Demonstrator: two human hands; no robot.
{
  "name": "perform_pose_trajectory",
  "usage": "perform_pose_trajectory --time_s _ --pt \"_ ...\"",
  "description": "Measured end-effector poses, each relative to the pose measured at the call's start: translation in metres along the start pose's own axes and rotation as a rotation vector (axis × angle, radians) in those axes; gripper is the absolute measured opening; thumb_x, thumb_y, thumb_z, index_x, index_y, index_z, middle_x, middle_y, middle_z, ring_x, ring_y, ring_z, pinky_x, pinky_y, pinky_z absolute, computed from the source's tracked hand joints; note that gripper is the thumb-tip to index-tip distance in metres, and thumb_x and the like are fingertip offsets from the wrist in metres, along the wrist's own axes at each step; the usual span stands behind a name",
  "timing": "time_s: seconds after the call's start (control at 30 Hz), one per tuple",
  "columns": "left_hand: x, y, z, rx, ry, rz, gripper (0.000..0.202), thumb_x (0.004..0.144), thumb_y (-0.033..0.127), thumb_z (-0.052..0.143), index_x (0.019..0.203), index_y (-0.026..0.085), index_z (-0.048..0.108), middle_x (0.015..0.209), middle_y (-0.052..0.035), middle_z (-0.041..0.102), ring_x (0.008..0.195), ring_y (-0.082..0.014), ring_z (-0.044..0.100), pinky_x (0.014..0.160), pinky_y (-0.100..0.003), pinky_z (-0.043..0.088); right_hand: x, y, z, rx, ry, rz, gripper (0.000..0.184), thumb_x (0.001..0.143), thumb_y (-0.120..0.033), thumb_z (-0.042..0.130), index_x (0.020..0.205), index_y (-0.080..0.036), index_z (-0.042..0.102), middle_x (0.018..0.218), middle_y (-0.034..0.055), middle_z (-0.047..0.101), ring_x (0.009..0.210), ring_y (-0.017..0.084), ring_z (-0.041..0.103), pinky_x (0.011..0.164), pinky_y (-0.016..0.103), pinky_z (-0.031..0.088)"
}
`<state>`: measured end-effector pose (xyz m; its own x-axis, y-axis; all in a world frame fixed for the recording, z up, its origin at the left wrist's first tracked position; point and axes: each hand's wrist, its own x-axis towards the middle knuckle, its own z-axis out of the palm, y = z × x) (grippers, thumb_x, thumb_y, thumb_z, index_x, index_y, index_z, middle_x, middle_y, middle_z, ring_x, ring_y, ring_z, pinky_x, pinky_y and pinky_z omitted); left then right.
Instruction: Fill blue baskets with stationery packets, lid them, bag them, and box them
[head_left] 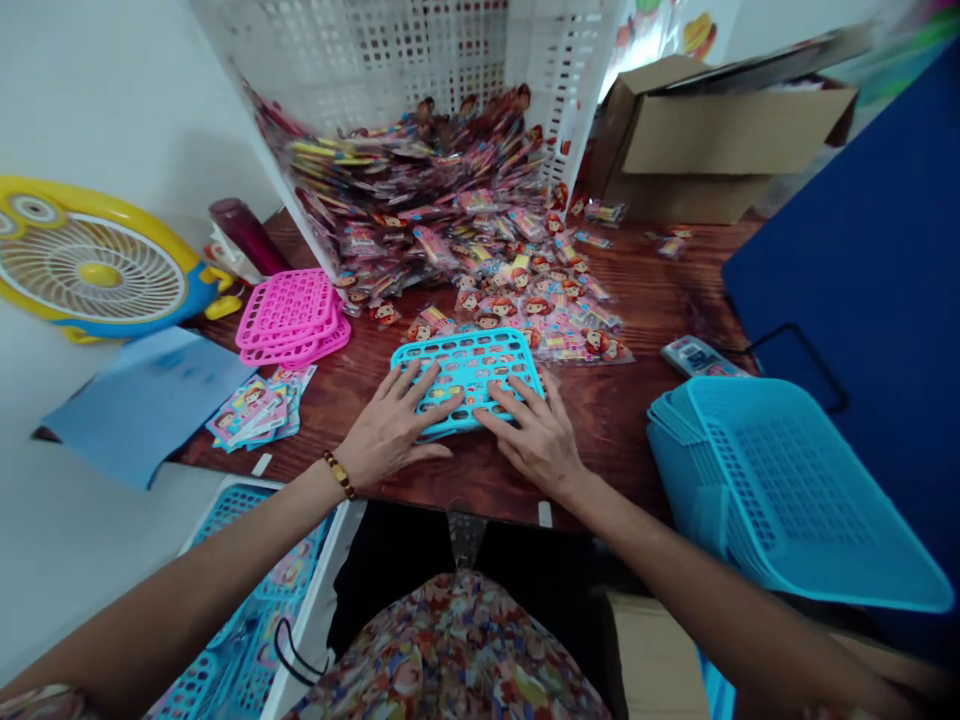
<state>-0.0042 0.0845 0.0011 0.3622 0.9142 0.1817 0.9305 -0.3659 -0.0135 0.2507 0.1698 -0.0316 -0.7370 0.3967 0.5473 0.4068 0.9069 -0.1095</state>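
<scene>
A blue perforated plastic lid (469, 350) lies flat on the dark wooden table in front of me, with colourful items showing through its slots. My left hand (394, 425) rests on its left side, fingers spread over the surface. On the right side, my right hand (536, 435) lies with its fingers stretched over the lid's near right corner. Whether a basket sits under the lid is hard to see. Just beyond it, small plastic-wrapped packets with cartoon heads (525, 300) spill from a tipped white basket (390, 50).
Pink lattice lids (292, 315) and printed cards (259, 410) lie left, near a yellow fan (97, 265) and dark red bottle (247, 235). Nested blue baskets (810, 490) stand right, below a cardboard box (720, 135). A white crate (337, 530) with blue baskets sits lower left.
</scene>
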Motion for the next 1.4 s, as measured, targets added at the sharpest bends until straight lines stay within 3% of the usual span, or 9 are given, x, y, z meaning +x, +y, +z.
perform_pose_trajectory --time_s 0.13,0.23,0.4,0.6,0.77,0.83,0.93,1.1,1.4 --pt "0.001 -0.007 -0.003 -0.012 -0.037 0.005 0.076 0.079 0.07 0.054 0.145 0.035 0.041 0.161 -0.0127 0.021 0.147 -0.0386 0.018 0.116 -0.059 0.021 0.004 -0.013 0.001 -0.031 0.032 0.071 0.036 0.09 -0.018 0.056 0.122 -0.03 0.065 0.138 0.0043 0.058 0.131 0.029 0.046 0.113 0.057 0.027" --pt "0.006 -0.005 -0.013 -0.037 -0.088 -0.035 0.056 0.089 0.064 0.042 0.137 0.038 0.05 0.157 -0.0061 0.034 0.146 -0.0323 0.026 0.117 -0.06 0.015 0.004 -0.038 0.002 -0.094 0.075 0.131 0.036 0.092 -0.018 0.055 0.124 -0.031 0.063 0.136 0.0066 0.059 0.126 0.03 0.051 0.103 0.052 0.039" --pt "0.02 0.014 -0.023 -0.098 0.016 -0.351 0.055 0.098 0.053 0.03 0.13 0.013 0.052 0.129 -0.0179 0.061 0.128 -0.0288 0.052 0.112 -0.055 0.032 0.016 -0.111 0.013 -0.029 0.015 0.194 0.036 0.092 -0.016 0.051 0.127 -0.02 0.06 0.134 0.0195 0.058 0.124 0.036 0.053 0.091 0.052 0.047" --pt "0.008 0.012 -0.014 -0.125 0.063 -0.359 0.052 0.099 0.046 0.036 0.143 0.019 0.038 0.132 -0.015 0.053 0.13 -0.0285 0.048 0.106 -0.052 0.04 0.034 -0.174 0.01 0.182 -0.023 0.222 0.024 0.086 -0.018 0.057 0.105 -0.008 0.068 0.121 0.0269 0.064 0.118 0.04 0.057 0.088 0.055 0.049" --pt "-0.009 -0.006 -0.015 -0.097 -0.075 -0.172 0.067 0.094 0.049 0.047 0.152 0.026 0.024 0.142 -0.0145 0.041 0.142 -0.0339 0.029 0.113 -0.057 0.029 0.018 -0.121 -0.019 0.711 0.195 0.302 0.018 0.091 -0.018 0.051 0.092 -0.02 0.069 0.082 0.0033 0.075 0.077 0.016 0.07 0.076 0.03 0.054" --pt "-0.01 -0.01 -0.019 -0.108 -0.113 -0.128 0.067 0.094 0.049 0.046 0.153 0.029 0.02 0.146 -0.013 0.037 0.142 -0.0328 0.028 0.115 -0.056 0.027 0.012 -0.085 -0.016 0.775 0.352 0.53 0.023 0.094 -0.02 0.047 0.101 -0.021 0.069 0.095 0.0049 0.075 0.089 0.017 0.069 0.084 0.032 0.053" --pt "-0.007 -0.012 -0.024 -0.094 -0.147 -0.111 0.068 0.095 0.053 0.04 0.154 0.03 0.015 0.155 -0.0129 0.024 0.144 -0.033 0.026 0.115 -0.054 0.028 0.011 -0.05 0.011 0.913 0.38 0.736 0.031 0.095 -0.022 0.047 0.12 -0.02 0.065 0.122 0.0086 0.068 0.113 0.019 0.063 0.098 0.035 0.051" --pt "-0.001 -0.01 -0.025 -0.066 -0.172 -0.025 0.072 0.094 0.062 0.028 0.155 0.028 0.009 0.161 -0.0125 0.016 0.146 -0.0351 0.019 0.117 -0.057 0.019 0.019 -0.046 0.045 1.136 0.276 0.611 0.034 0.098 -0.02 0.043 0.123 -0.017 0.065 0.128 0.0096 0.065 0.12 0.017 0.06 0.106 0.032 0.046" --pt "0.004 -0.014 -0.027 -0.039 -0.235 0.056 0.068 0.094 0.062 0.026 0.154 0.033 0.014 0.161 -0.0088 0.02 0.147 -0.038 0.014 0.115 -0.064 0.017 0.019 -0.033 0.046 1.111 0.215 0.453 0.032 0.097 -0.019 0.047 0.12 -0.028 0.068 0.123 0.0049 0.066 0.112 0.016 0.061 0.098 0.034 0.05"
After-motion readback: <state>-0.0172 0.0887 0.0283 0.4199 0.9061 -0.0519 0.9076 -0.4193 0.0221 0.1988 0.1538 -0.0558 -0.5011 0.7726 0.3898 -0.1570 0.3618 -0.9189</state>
